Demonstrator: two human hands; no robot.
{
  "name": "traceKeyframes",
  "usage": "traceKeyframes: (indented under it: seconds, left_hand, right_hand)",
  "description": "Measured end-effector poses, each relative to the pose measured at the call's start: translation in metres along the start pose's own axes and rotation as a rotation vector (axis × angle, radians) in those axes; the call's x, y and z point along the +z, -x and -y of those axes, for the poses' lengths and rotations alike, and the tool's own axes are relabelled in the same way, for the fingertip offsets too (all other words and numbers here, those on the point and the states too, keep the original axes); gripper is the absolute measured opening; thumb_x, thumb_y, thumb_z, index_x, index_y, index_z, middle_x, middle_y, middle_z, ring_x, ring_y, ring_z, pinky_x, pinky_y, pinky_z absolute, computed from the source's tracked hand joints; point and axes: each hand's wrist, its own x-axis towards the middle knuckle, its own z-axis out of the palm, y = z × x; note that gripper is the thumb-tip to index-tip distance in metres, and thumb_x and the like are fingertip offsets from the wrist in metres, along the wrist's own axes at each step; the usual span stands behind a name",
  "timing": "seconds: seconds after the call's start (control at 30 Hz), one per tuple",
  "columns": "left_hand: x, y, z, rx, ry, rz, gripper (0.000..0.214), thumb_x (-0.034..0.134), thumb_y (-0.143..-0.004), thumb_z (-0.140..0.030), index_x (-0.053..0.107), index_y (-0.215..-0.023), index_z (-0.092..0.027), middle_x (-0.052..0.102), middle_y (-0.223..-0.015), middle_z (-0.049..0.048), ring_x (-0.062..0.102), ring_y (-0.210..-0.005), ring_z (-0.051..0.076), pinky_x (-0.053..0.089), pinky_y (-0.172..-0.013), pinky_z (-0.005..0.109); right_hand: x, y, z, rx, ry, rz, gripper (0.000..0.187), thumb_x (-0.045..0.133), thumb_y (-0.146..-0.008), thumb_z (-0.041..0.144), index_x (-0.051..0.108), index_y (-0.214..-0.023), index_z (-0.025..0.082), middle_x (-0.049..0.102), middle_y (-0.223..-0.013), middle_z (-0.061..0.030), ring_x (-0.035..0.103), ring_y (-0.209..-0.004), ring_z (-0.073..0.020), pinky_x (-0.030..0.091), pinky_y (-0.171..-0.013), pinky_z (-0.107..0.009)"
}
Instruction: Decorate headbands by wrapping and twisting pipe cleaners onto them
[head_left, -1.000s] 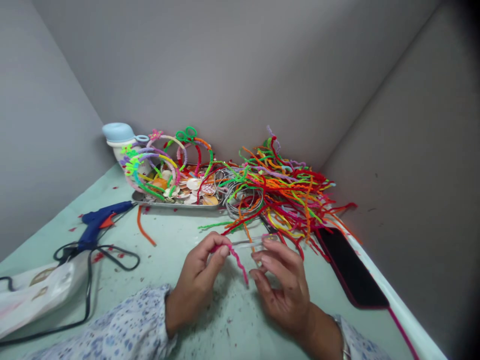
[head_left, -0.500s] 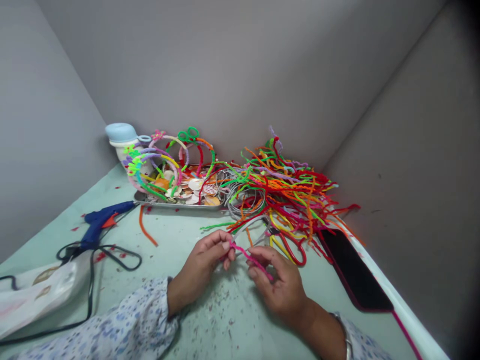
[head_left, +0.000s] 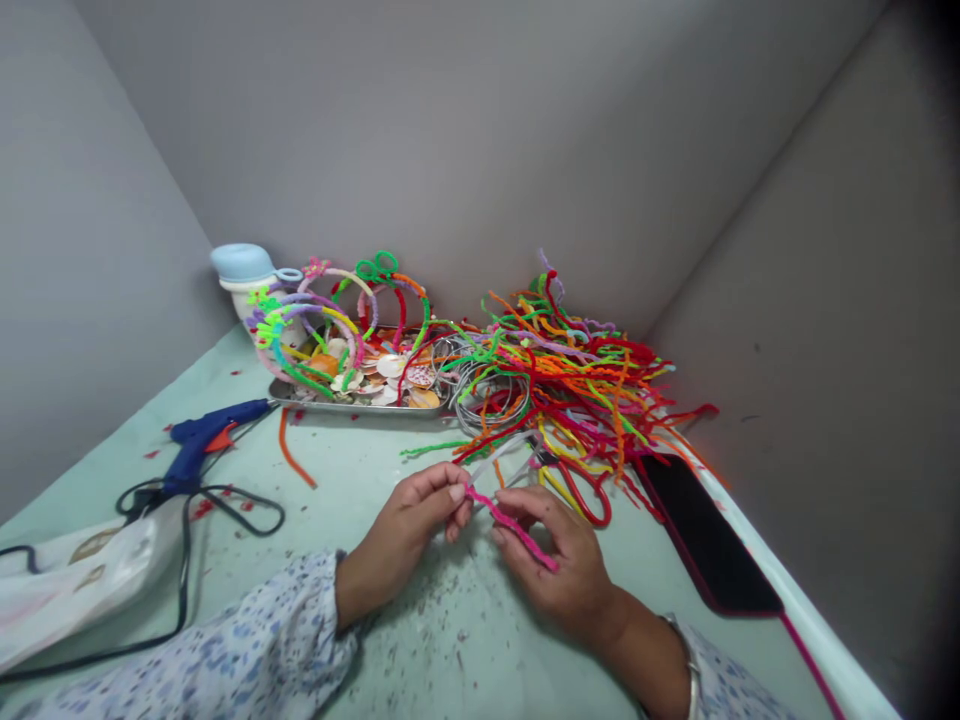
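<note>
Between my two hands runs a bright pink pipe cleaner [head_left: 523,538]. My left hand [head_left: 412,515] is closed, pinching its far end between thumb and finger against a pale grey-white band [head_left: 501,455]. That band curves up and away from the fingertips like a bare headband; part of it is hidden behind the hands. My right hand [head_left: 566,565] has its thumb and fingers curled around the pipe cleaner, whose loose end lies along the palm. Just beyond sit scissors with red and yellow handles [head_left: 589,500], partly under the pile of pipe cleaners [head_left: 577,380].
A metal tray [head_left: 360,408] holds shells, with several pipe-cleaner-wrapped hoops [head_left: 319,320] on it. Behind stands a white bottle with a blue lid [head_left: 244,265]. A blue glue gun [head_left: 199,435] with a black cord lies left, near a plastic bag [head_left: 82,590]. At right lies a phone [head_left: 712,540].
The right fingers have loosened a little and more of the pink pipe cleaner shows across the palm. My left hand keeps its pinch, almost unmoved.
</note>
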Motion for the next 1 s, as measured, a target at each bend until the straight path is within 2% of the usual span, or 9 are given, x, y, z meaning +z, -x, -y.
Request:
traceKeyframes:
  seconds: [0.1, 0.27, 0.57, 0.73, 0.9, 1.0]
  left_hand:
    - [0.001, 0.0, 0.0, 0.006, -0.046, 0.008, 0.011, 0.055, -0.088, -0.025, 0.058, -0.088, -0.014, 0.051, -0.065, -0.0027, 0.041, -0.056, 0.007, 0.032, -0.053, 0.02]
    - [0.007, 0.004, -0.002, 0.028, -0.156, 0.006, 0.014, 0.056, -0.086, -0.028, 0.057, -0.083, -0.014, 0.049, -0.062, -0.003, 0.04, -0.054, 0.008, 0.032, -0.052, 0.021]
    - [0.009, 0.006, -0.008, 0.093, -0.28, -0.015, 0.018, 0.059, -0.086, -0.03, 0.064, -0.09, -0.013, 0.056, -0.069, -0.0003, 0.049, -0.067, 0.011, 0.037, -0.064, 0.022]
    - [0.007, 0.005, -0.006, 0.102, -0.245, -0.02, 0.016, 0.059, -0.086, -0.03, 0.062, -0.085, -0.014, 0.054, -0.067, -0.002, 0.047, -0.064, 0.01, 0.036, -0.062, 0.021]
    - [0.011, 0.011, -0.008, 0.115, -0.272, -0.011, 0.017, 0.058, -0.087, -0.032, 0.06, -0.086, -0.015, 0.051, -0.063, -0.0032, 0.044, -0.06, 0.01, 0.037, -0.059, 0.021]
    - [0.014, 0.017, -0.01, 0.12, -0.338, 0.022, 0.017, 0.058, -0.087, -0.032, 0.062, -0.086, -0.015, 0.05, -0.066, -0.0026, 0.043, -0.06, 0.01, 0.036, -0.056, 0.02]
  right_hand:
    - [0.0, -0.004, -0.001, 0.0, -0.014, -0.024, 0.03, 0.059, -0.082, 0.008, 0.058, -0.11, 0.019, 0.065, -0.086, -0.0043, 0.059, -0.068, -0.0133, 0.052, -0.061, -0.025]
    - [-0.001, -0.004, -0.001, -0.098, 0.041, -0.045, 0.023, 0.061, -0.083, 0.006, 0.062, -0.102, 0.019, 0.066, -0.087, -0.0058, 0.063, -0.078, -0.0154, 0.053, -0.067, -0.026]
    - [-0.005, -0.001, 0.001, -0.239, 0.193, -0.022, 0.03, 0.057, -0.085, 0.004, 0.061, -0.112, 0.017, 0.067, -0.091, -0.0088, 0.064, -0.082, -0.0175, 0.053, -0.067, -0.028]
    - [-0.009, 0.0, 0.002, -0.302, 0.27, -0.025, 0.03, 0.056, -0.085, 0.005, 0.061, -0.112, 0.018, 0.066, -0.096, -0.0084, 0.064, -0.085, -0.0168, 0.054, -0.069, -0.028]
    - [-0.013, -0.001, 0.006, -0.432, 0.429, -0.151, 0.029, 0.059, -0.083, 0.006, 0.064, -0.109, 0.018, 0.059, -0.108, -0.0103, 0.063, -0.095, -0.0183, 0.057, -0.075, -0.029]
    - [-0.014, 0.0, 0.005, -0.443, 0.452, -0.121, 0.031, 0.058, -0.084, 0.006, 0.065, -0.11, 0.019, 0.059, -0.112, -0.0112, 0.064, -0.094, -0.0183, 0.057, -0.076, -0.029]
